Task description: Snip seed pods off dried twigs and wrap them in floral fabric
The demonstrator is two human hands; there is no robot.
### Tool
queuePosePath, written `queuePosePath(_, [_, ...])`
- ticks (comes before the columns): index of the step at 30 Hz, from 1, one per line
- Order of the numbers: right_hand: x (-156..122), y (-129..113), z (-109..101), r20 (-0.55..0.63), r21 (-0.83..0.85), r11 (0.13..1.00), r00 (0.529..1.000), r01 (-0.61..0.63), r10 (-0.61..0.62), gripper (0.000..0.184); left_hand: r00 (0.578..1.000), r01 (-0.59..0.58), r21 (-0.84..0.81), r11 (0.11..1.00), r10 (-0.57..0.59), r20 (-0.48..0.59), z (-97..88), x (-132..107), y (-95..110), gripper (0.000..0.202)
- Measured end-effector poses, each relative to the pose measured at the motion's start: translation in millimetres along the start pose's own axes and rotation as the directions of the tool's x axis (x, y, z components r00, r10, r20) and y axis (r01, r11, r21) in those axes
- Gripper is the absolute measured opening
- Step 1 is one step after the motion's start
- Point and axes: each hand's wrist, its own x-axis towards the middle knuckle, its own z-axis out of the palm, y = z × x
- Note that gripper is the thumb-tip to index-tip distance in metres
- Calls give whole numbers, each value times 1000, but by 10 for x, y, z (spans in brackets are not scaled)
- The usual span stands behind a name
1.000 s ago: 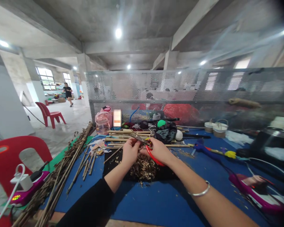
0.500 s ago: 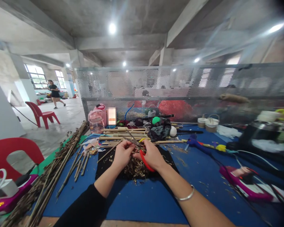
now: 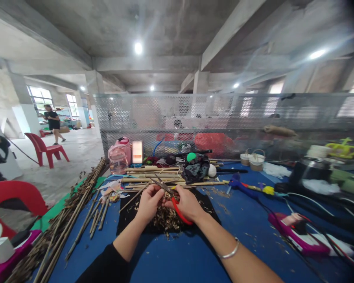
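Red-handled scissors (image 3: 180,214) are in my right hand (image 3: 190,202), their blades slightly apart and pointing up and left. My left hand (image 3: 149,202) is closed in a pinch right beside the blades, and what it pinches is too small and hidden to make out. Below both hands, a heap of brown dried plant bits (image 3: 166,220) lies on a black cloth (image 3: 126,220). A thin stick (image 3: 137,195) slants across the cloth by my left hand. Behind the blades lie several pale bamboo-like sticks (image 3: 153,171).
Long dried stalks (image 3: 73,208) and short cut sticks (image 3: 96,216) lie left. A dark patterned bundle (image 3: 196,169) is behind. To the right are a power strip (image 3: 301,236), cables and a thermos (image 3: 315,165). Red chairs (image 3: 47,149) and a walking person (image 3: 53,122) are beyond the table.
The view has tilted up a little and shifted right. Both hands stay together at the scissors. Another person's arm and dark clothing have appeared at the left edge.
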Motion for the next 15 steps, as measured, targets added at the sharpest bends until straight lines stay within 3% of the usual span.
queuePosePath(9, [42,112,6,58,-20,1000,998,8,-7,36,999,28,5,1000,-27,-39,-27,42,-136,28])
queuePosePath(15, [23,61,-51,42,-48,999,999,-2,4,35,999,8,42,999,-6,-37,-20,21,-112,30])
